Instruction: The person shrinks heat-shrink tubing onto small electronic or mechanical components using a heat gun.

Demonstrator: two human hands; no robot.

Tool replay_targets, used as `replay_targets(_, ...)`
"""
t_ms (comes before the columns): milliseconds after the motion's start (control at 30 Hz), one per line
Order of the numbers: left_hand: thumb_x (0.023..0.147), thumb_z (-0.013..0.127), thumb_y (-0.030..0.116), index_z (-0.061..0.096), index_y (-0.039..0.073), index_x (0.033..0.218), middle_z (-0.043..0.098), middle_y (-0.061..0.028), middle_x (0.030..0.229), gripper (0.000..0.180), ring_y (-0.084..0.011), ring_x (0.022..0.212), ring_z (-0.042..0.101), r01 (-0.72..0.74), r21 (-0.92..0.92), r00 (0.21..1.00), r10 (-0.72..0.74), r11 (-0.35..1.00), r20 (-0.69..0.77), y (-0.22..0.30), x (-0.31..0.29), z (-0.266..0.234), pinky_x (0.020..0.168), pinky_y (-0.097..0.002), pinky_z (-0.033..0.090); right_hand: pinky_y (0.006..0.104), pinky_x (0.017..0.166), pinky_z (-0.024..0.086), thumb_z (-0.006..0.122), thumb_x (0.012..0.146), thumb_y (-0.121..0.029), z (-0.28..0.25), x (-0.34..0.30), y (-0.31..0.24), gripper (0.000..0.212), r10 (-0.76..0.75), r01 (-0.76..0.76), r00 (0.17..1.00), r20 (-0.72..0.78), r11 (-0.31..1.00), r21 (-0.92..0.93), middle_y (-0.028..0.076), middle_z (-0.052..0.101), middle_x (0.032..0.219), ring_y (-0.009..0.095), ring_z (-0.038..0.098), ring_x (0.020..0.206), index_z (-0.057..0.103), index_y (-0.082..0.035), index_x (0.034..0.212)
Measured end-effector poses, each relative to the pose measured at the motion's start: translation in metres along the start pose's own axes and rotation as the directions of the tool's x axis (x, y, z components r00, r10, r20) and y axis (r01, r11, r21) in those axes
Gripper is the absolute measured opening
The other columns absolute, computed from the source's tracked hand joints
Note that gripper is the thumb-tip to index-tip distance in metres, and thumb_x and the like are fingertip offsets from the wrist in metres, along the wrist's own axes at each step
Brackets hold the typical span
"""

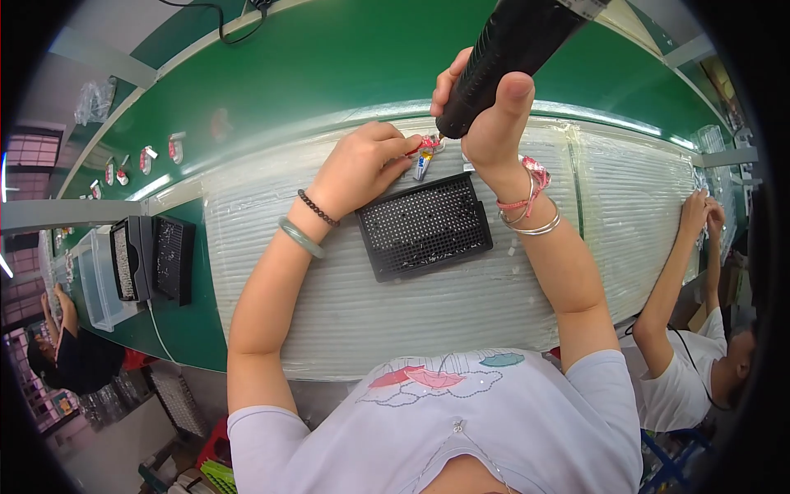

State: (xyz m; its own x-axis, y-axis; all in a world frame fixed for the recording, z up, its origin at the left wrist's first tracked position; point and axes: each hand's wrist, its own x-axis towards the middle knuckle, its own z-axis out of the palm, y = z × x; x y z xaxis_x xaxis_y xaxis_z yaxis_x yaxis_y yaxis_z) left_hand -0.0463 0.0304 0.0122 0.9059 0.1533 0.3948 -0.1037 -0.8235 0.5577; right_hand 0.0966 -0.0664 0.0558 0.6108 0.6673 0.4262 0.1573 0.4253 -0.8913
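Observation:
In my right hand [496, 132] is a black electric screwdriver [510, 62], tilted, its lower end pointing down at a small red and white plastic part [428, 143]. My left hand [369, 165] pinches that part at its left side against the work surface. A small cylinder with a white, yellow and blue wrap [423, 165] lies against the part. Whether the screwdriver's tip touches it is hard to see. Just below my hands sits a black perforated tray [369, 247] holding many tiny metal screws [424, 218].
Ribbed, plastic-covered matting [280, 329] lies on the green bench [329, 62]. Several red and white parts [175, 148] sit at far left. Two black screw trays [173, 259] and a clear bin [97, 280] stand left. Co-workers sit at the left [82, 350] and right [687, 370].

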Motion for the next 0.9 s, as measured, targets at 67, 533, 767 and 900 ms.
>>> replay_targets(67,0.076,0.065,0.008,0.065,0.003,0.101,0.06,-0.0099,0.083,0.025,-0.0277,0.078,0.057,-0.003,0.003,1.0,0.003,1.0,-0.004,-0.001,-0.001,0.001,0.069,-0.0374,0.048,0.0258,0.047,0.045,0.04,0.065,-0.086,0.001,0.0,0.003,0.087,-0.014,0.014,1.0,-0.002,1.0,0.009,0.009,0.053,0.057,0.017,0.054,0.05,0.051,-0.001,0.08)
replay_targets(533,0.075,0.066,0.008,0.065,0.006,0.099,0.06,-0.0095,0.08,0.025,-0.0276,0.078,0.057,-0.008,0.022,1.0,0.009,1.0,-0.017,0.0,0.001,0.001,0.067,-0.0374,0.048,0.0221,0.042,0.039,0.054,0.08,-0.064,0.005,0.001,0.009,0.064,-0.087,0.085,0.996,0.019,0.99,0.11,0.004,0.052,0.053,0.01,0.051,0.045,0.05,-0.001,0.07)
replay_targets(767,0.074,0.068,0.006,0.067,0.007,0.098,0.06,-0.0086,0.08,0.024,-0.0247,0.073,0.058,-0.003,0.03,1.0,0.003,1.0,0.016,-0.001,0.0,0.0,0.065,-0.0339,0.049,0.0216,0.041,0.039,0.055,0.08,-0.063,0.007,-0.001,0.011,0.063,-0.083,0.079,0.996,0.035,0.992,0.097,0.003,0.051,0.052,0.009,0.05,0.045,0.05,-0.001,0.068)
replay_targets(900,0.074,0.068,0.005,0.068,0.007,0.097,0.06,-0.0091,0.08,0.023,-0.0249,0.074,0.057,-0.009,0.02,1.0,0.009,1.0,0.004,-0.002,0.001,0.001,0.065,-0.0337,0.049,0.0217,0.042,0.039,0.056,0.08,-0.063,0.006,0.001,0.011,0.063,-0.091,0.087,0.994,0.059,0.994,0.071,0.003,0.052,0.053,0.009,0.051,0.046,0.05,-0.001,0.068)
